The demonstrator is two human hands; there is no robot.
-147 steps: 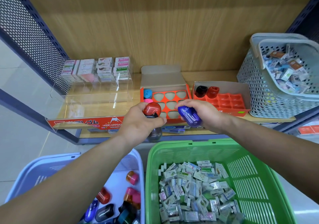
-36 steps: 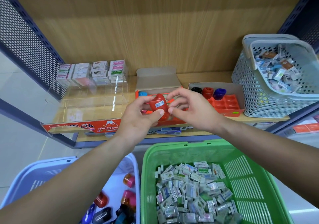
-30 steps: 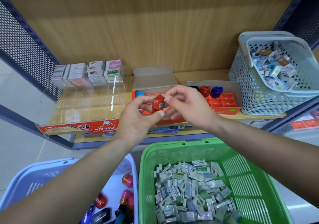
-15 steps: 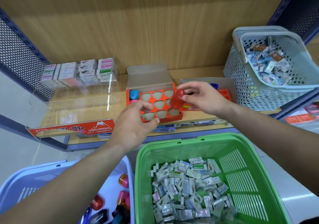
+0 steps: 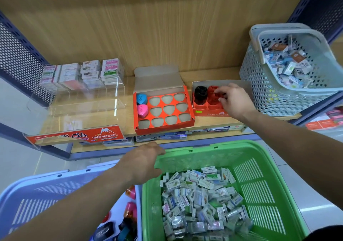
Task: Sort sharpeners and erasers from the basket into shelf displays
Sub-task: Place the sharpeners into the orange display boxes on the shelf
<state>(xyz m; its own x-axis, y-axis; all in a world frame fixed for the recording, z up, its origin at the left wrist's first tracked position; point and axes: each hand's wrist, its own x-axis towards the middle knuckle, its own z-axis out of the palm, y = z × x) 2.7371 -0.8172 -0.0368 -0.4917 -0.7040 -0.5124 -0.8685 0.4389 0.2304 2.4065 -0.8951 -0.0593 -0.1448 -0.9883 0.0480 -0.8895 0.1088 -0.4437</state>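
The right hand (image 5: 234,101) was extended to the shelf, and its fingers curled onto a red sharpener (image 5: 213,93) seated in the right display box (image 5: 206,111). A black sharpener (image 5: 200,94) sat in the same box, just left of the gripped item. The rest of the box lay hidden under the right hand.

The left hand (image 5: 143,159) was held lower, fingers relaxed and holding nothing. Its fingertips were over the near-left corner of the green basket (image 5: 207,149). That basket, below the right forearm, contained a loose pile of wrapped erasers (image 5: 200,200). The blue basket (image 5: 46,187) lay under the left forearm and held several sharpeners (image 5: 130,208) in mixed colours.

Between the two hands, further back on the shelf, stood the left display box (image 5: 163,127), lid flap raised. It held a blue sharpener (image 5: 142,98) and a pink sharpener (image 5: 142,111) in its left column. The other slots were unfilled.

Left of that box stood a clear eraser display (image 5: 83,103) with stacked eraser packs (image 5: 83,72) at its back. Right of the right hand stood a grey perforated basket (image 5: 267,92) holding more small packs.
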